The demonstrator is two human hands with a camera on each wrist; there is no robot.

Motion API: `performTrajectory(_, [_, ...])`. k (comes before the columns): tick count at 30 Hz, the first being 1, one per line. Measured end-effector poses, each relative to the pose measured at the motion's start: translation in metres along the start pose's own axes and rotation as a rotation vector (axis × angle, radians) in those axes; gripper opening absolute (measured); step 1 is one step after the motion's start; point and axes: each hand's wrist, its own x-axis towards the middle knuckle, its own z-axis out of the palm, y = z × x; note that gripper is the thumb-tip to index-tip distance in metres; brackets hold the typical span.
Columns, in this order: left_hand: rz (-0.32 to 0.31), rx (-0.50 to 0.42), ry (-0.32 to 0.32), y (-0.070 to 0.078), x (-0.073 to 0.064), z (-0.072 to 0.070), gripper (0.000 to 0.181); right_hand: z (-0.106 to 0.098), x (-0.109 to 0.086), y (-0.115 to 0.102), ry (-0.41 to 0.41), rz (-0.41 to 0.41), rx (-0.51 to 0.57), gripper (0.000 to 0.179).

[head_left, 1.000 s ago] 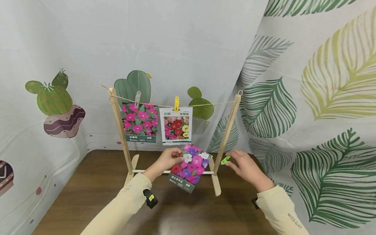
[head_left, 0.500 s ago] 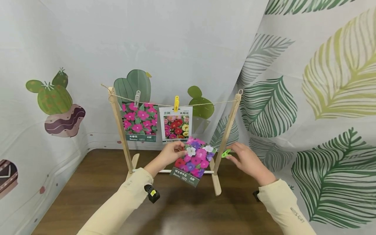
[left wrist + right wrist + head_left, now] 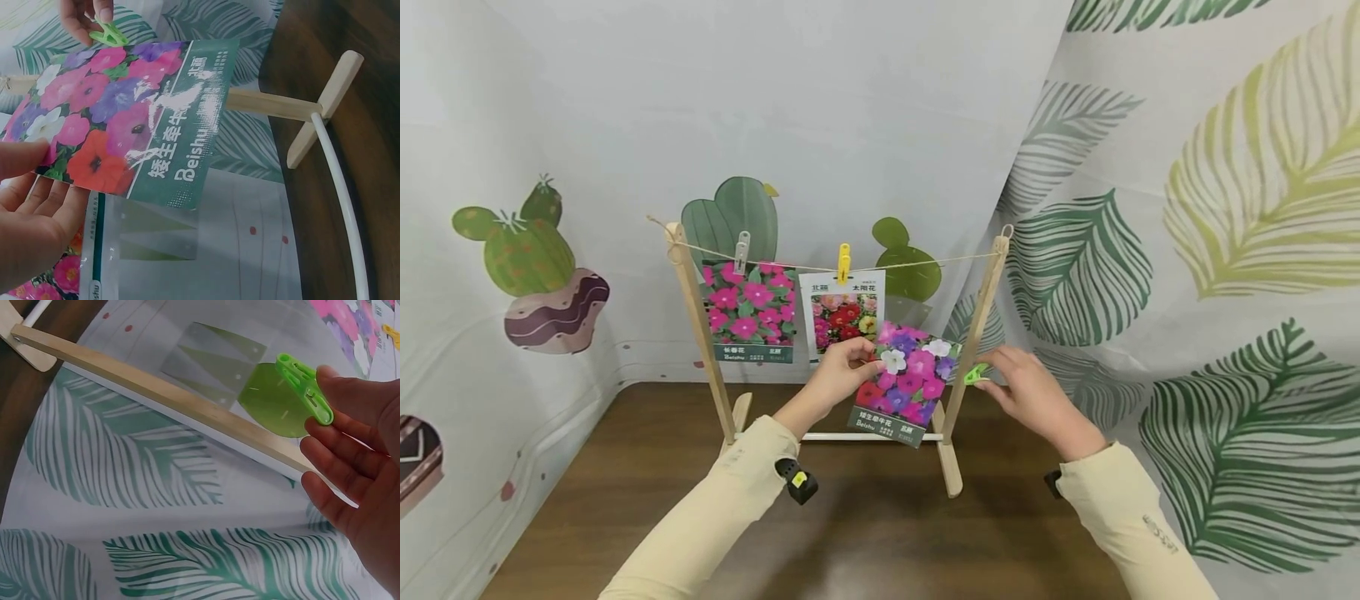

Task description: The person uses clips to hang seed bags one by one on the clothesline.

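Observation:
My left hand [image 3: 838, 375] pinches the left edge of a flower seed packet [image 3: 910, 379] printed with pink, purple, red and white blooms. The packet tilts slightly, held in front of the rack's right half and below the twine. In the left wrist view the thumb [image 3: 24, 159] lies over the packet's face with the fingers behind. My right hand [image 3: 1033, 396] pinches a green clothespin [image 3: 305, 389] between thumb and fingertips, beside the right post. From the twine [image 3: 917, 263] hang a pink flower packet [image 3: 748, 304] under a grey clothespin [image 3: 742, 252] and a white-bordered packet [image 3: 842, 321] under a yellow clothespin [image 3: 844, 263].
The wooden rack has a left post [image 3: 694, 333], a right post [image 3: 976, 333] and a white lower bar [image 3: 827, 437]. It stands on a brown table [image 3: 850, 533]. Behind it hangs a pale curtain [image 3: 850, 108] with printed cacti and leaves.
My left hand has raised the seed packet toward the twine, and it now overlaps the hanging white-bordered packet's lower corner. My right hand has risen a little with the green clothespin.

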Motion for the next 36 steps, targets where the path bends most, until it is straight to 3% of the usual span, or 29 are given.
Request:
performTrajectory(10, [0.023,0.002,0.089,0.014,0.008,0.001,0.018,-0.017,0.015,-0.005,0.009,-0.015,-0.041,0.034])
performTrajectory(19, [0.017,-0.076,0.146,0.034,0.014,0.002,0.017,-0.042,0.039,-0.004,0.096,-0.029,-0.041,0.034])
performTrajectory(36, [-0.03,-0.2,0.187,0.038,0.029,0.013,0.025,-0.07,0.061,-0.007,0.199,-0.069,-0.083,0.034])
